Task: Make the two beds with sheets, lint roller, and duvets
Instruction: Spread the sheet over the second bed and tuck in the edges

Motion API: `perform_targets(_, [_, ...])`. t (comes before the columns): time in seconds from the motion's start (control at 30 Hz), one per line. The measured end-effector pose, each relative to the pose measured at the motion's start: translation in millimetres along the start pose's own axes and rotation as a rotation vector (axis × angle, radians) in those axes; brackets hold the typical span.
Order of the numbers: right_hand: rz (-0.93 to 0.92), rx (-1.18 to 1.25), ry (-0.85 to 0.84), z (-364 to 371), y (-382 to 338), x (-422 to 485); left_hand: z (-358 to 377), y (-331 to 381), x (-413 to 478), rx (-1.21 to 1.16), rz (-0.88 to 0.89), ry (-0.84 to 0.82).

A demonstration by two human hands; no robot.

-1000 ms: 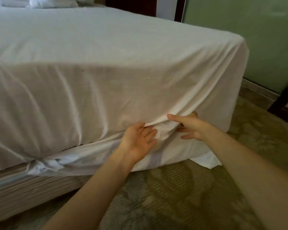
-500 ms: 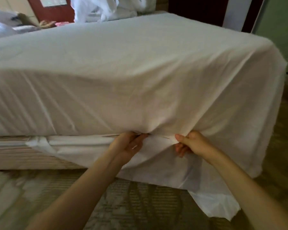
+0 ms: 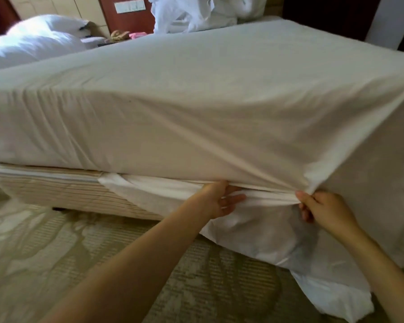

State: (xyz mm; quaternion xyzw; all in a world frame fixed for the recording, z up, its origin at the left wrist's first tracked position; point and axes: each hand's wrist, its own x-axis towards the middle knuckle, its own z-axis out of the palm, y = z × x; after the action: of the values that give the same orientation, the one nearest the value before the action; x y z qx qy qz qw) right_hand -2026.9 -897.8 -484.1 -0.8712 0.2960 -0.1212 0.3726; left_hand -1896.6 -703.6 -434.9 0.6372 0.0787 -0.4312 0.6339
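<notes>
Hands both at the lower edge of the mattress (image 3: 219,66), near its right-hand corner. Left hand (image 3: 219,202): palm turned up, fingers (image 3: 234,198) fairly straight, lying against the fold of sheet (image 3: 149,141) just under that edge, thumb touching the edge. Right hand (image 3: 325,212): fingers curled, pinching a gathered bunch of the sheet right at the corner. Fabric between the two hands is drawn into a tight horizontal band.

Sheet: white, spread over the whole mattress top and down the near side. Creases on the side face run diagonally and converge toward the right hand's grip. Near side of the mattress runs left to right, dropping toward the right in view. At left the sheet ends flush with the mattress bottom. Below the hands its loose part hangs onto the carpet (image 3: 79,252), tail pointing down-right.

Striped bed base (image 3: 56,192) exposed at left. Heap of white linen (image 3: 196,12) at the far end. White bedding (image 3: 33,40) of a second bed far left.
</notes>
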Motion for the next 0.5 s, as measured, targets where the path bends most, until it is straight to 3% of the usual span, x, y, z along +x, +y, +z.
perform_targets(0.13, [0.006, -0.098, 0.022, -6.2, -6.7, -6.1, -12.2, 13.4, -5.5, 0.198, -0.090, -0.034])
perform_targets(0.2, [0.020, -0.115, 0.007, -10.3, -10.2, -6.2, -23.0, 19.2, -6.9, 0.185, -0.097, -0.007])
perform_targets(0.33, [0.052, -0.164, 0.020, -5.5, -11.0, -8.3, -48.3, 17.3, 2.1, -0.153, -0.077, 0.024])
perform_targets(0.5, [0.152, -0.221, 0.048, 4.2, -25.7, -3.8, -33.2, 18.8, -7.6, -0.443, -0.125, -0.147])
